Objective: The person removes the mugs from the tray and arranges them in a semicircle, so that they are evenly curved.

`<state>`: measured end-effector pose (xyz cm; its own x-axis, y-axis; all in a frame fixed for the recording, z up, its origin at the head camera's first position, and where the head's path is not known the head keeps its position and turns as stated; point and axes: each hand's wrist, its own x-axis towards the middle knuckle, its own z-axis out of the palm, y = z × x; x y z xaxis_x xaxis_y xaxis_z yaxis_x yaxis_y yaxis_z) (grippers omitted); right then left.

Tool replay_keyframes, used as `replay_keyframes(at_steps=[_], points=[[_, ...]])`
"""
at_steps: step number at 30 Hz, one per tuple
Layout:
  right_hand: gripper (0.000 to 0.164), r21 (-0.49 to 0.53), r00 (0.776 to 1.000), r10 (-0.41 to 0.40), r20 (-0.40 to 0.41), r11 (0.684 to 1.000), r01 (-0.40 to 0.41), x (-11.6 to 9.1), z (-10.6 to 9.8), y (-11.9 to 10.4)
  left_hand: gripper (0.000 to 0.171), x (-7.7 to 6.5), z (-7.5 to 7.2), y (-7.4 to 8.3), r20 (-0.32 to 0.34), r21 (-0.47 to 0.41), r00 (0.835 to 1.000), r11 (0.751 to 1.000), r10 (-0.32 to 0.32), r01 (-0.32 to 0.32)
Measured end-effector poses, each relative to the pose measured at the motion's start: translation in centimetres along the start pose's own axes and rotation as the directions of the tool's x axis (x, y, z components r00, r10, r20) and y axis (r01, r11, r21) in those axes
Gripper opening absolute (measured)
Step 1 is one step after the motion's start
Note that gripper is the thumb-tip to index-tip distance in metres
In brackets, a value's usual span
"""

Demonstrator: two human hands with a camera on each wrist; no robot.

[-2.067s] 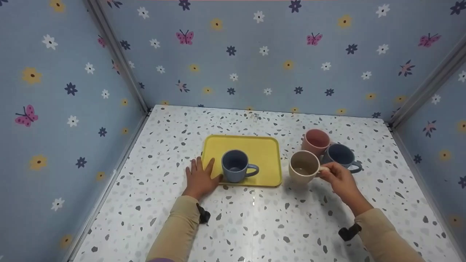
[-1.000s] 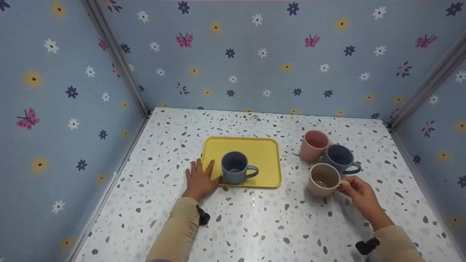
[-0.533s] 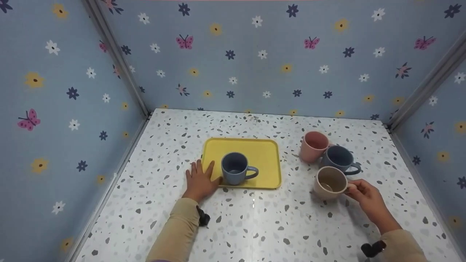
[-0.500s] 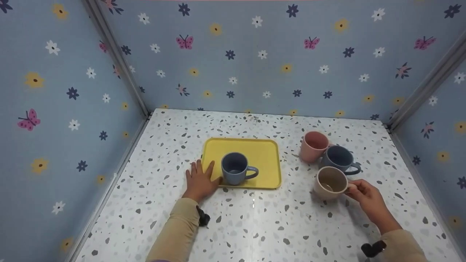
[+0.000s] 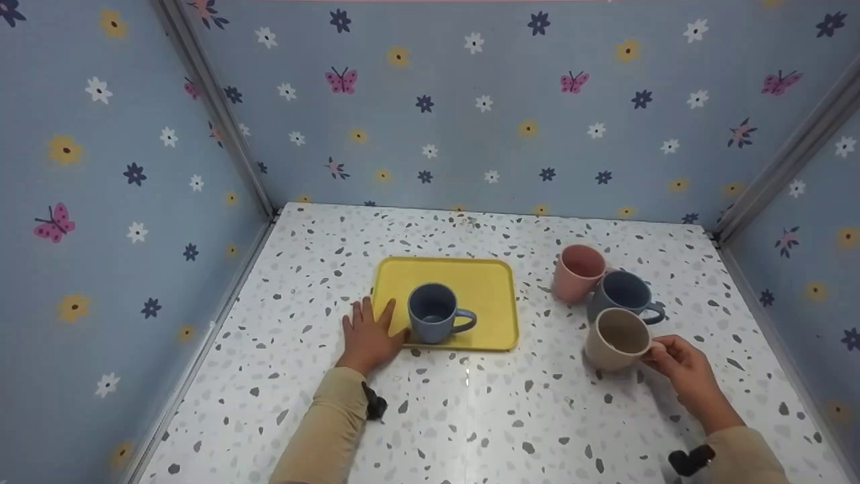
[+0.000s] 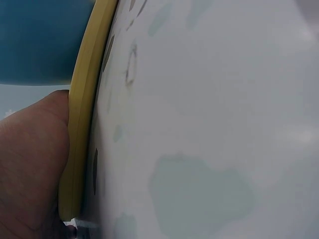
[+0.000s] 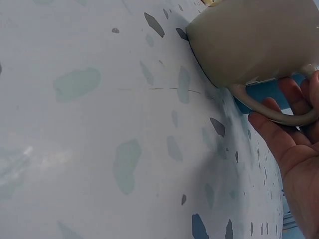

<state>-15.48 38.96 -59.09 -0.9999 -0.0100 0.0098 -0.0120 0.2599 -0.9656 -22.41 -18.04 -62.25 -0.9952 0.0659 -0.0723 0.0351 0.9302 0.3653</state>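
My right hand (image 5: 685, 373) pinches the handle of a beige mug (image 5: 615, 343), which stands upright at the front of a small group of mugs. In the right wrist view, fingers curl round the mug's handle (image 7: 279, 117). My left hand (image 5: 369, 339) lies with spread, straight fingers over the left front corner of a yellow tray (image 5: 480, 282). On that tray stands a blue-grey mug (image 5: 430, 329), its handle pointing right, close to my left thumb. The left wrist view has the thumb side of the hand against the tray's yellow rim (image 6: 82, 114).
Behind the beige mug stand a second blue-grey mug (image 5: 621, 289), partly hidden by it, and a pink mug (image 5: 574, 286). The speckled white table (image 5: 510, 417) is bounded by flowered blue panels (image 5: 470, 114) at the back and sides.
My right hand has carried the beige mug rightward and a little toward me, away from the tray's right edge to in front of the second blue-grey mug. The left hand has stayed on the tray.
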Motion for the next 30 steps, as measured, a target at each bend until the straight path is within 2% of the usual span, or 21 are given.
replay_keyframes(at_steps=[7, 13, 17, 19, 23, 26, 28, 30], points=[[0.041, -0.049, 0.999, 0.039, -0.018, 0.998, -0.04, 0.1, -0.3, -0.1, 0.078, -0.2, -0.2, 0.1, 0.004, -0.015, 1.0, 1.0, -0.003, 0.003], [0.04, 0.023, 0.996, 0.086, 0.019, 0.996, -0.086, 0.3, -0.5, -0.6, 0.079, 0.0, 0.2, -0.2, 0.008, -0.02, 1.0, 1.0, 0.0, 0.0], [0.029, 0.071, 0.989, 0.135, 0.058, 0.988, -0.139, 0.8, -0.9, -1.4, 0.079, 0.1, 0.2, -0.5, 0.004, -0.015, 1.0, 1.0, 0.001, -0.001], [0.027, 0.085, 0.99, 0.128, 0.051, 0.988, -0.132, 1.1, -1.2, -1.9, 0.079, 0.1, 0.2, -0.5, 0.005, -0.011, 1.0, 1.0, 0.0, 0.0], [0.03, 0.12, 0.999, 0.032, -0.041, 0.992, -0.026, 2.0, -1.1, -3.2, 0.079, 0.0, 0.1, -0.3, 0.008, -0.014, 1.0, 1.0, 0.002, -0.002], [0.034, 0.116, 0.988, -0.045, -0.148, 0.991, 0.062, 2.9, -0.7, -4.5, 0.078, 0.0, 0.0, -0.2, 0.004, -0.01, 1.0, 1.0, 0.004, -0.004], [0.034, 0.02, 0.972, -0.082, -0.219, 0.996, 0.088, 3.6, -0.4, -5.4, 0.077, -0.1, -0.1, -0.1, -0.003, -0.011, 1.0, 1.0, 0.007, -0.007], [0.034, -0.091, 0.956, -0.092, -0.28, 0.993, 0.069, 4.1, 0.0, -6.3, 0.077, -0.1, -0.1, 0.0, 0.002, -0.007, 1.0, 1.0, 0.005, -0.005]])
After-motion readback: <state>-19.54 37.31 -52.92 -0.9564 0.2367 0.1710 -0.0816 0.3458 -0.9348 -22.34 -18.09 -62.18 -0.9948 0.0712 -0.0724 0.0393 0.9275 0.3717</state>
